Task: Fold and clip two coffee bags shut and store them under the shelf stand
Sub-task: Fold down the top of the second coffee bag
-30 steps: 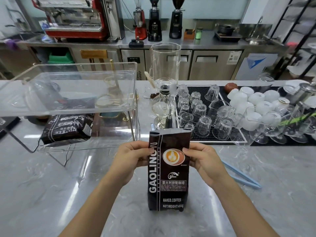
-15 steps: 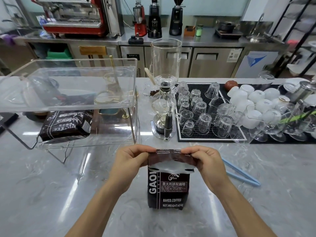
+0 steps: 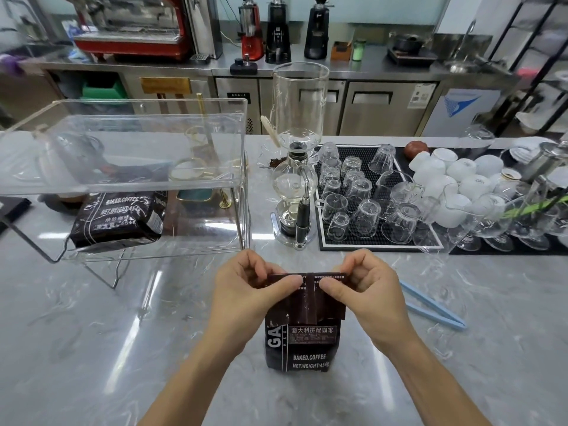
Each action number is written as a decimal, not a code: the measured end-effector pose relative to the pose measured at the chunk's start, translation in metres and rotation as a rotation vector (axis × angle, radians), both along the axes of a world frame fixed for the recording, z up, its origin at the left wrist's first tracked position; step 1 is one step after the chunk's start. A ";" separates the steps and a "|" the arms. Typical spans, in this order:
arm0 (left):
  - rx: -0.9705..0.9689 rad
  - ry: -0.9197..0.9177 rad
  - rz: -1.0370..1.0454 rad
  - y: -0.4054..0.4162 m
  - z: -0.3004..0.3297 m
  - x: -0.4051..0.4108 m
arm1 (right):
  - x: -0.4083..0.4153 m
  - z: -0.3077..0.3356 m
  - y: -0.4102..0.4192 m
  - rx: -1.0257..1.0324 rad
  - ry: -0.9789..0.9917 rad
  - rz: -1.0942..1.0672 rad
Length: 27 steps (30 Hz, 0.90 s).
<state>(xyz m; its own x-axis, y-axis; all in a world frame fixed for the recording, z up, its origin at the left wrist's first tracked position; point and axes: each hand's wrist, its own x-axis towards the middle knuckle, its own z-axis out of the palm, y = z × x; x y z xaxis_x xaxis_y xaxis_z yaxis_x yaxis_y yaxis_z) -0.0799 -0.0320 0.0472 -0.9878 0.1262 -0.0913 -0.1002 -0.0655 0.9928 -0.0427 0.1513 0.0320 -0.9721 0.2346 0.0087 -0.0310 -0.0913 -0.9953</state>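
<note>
My grey marble counter [image 3: 92, 348] carries the coffee bag [image 3: 302, 345] upright near its front edge. The clear shelf stand [image 3: 129, 167] sits toward the left edge over a second bag [image 3: 120, 219]. A siphon brewer [image 3: 295, 192] stands mid-counter, a black glass mat [image 3: 378, 241] beside it, blue clips [image 3: 430, 309] to the right.

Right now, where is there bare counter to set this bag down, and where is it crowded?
Bare marble lies left of the bag, in front of the clear stand, and beside the first bag beneath it. At the right, only a strip around the blue clip is free. Glasses and cups crowd behind.
</note>
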 end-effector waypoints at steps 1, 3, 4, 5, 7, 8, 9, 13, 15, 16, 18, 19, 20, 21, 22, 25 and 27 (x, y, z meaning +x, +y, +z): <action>0.030 -0.017 -0.001 0.002 -0.002 0.001 | 0.001 0.001 -0.001 -0.025 -0.009 0.020; 0.069 -0.051 -0.002 0.004 -0.006 0.005 | 0.002 0.002 -0.005 -0.069 -0.046 0.048; 0.080 -0.064 -0.008 0.006 -0.007 0.006 | 0.003 0.002 -0.008 -0.073 -0.067 0.056; 0.082 -0.080 -0.018 0.009 -0.008 0.009 | 0.004 0.002 -0.011 -0.065 -0.083 0.058; 0.086 -0.095 -0.022 0.014 -0.010 0.015 | 0.004 0.002 -0.017 -0.056 -0.098 0.061; 0.089 -0.097 -0.013 0.016 -0.012 0.017 | 0.004 0.002 -0.019 -0.063 -0.101 0.065; 0.091 -0.100 -0.002 0.017 -0.012 0.019 | 0.004 0.001 -0.021 -0.078 -0.104 0.070; 0.081 -0.102 0.030 0.019 -0.015 0.021 | 0.006 -0.004 -0.024 -0.123 -0.105 0.050; 0.059 -0.080 0.053 0.022 -0.016 0.021 | 0.007 -0.007 -0.030 -0.109 -0.077 -0.003; 0.035 -0.054 0.076 0.024 -0.017 0.022 | 0.007 -0.009 -0.033 -0.091 -0.063 -0.043; 0.003 -0.002 0.138 0.027 -0.022 0.022 | 0.007 -0.014 -0.039 -0.028 -0.041 -0.140; -0.002 0.020 0.165 0.028 -0.022 0.022 | 0.006 -0.015 -0.042 0.010 -0.032 -0.185; -0.005 0.041 0.183 0.029 -0.023 0.022 | 0.004 -0.017 -0.044 0.052 -0.024 -0.222; -0.005 0.048 0.193 0.030 -0.024 0.021 | 0.004 -0.018 -0.046 0.092 -0.019 -0.254; -0.001 0.048 0.198 0.031 -0.025 0.020 | 0.003 -0.019 -0.048 0.121 -0.015 -0.278; -0.003 0.065 0.211 0.032 -0.027 0.019 | 0.002 -0.022 -0.051 0.153 0.006 -0.329; -0.041 0.104 0.231 0.033 -0.028 0.019 | 0.003 -0.023 -0.053 0.178 0.013 -0.366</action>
<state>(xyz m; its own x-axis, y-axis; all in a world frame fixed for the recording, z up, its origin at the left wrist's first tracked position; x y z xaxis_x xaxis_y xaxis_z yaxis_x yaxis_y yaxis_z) -0.0604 0.0010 0.0191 -0.9944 -0.1052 0.0118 0.0155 -0.0343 0.9993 -0.0400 0.0979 0.0093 -0.8240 0.5591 0.0922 -0.0423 0.1015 -0.9939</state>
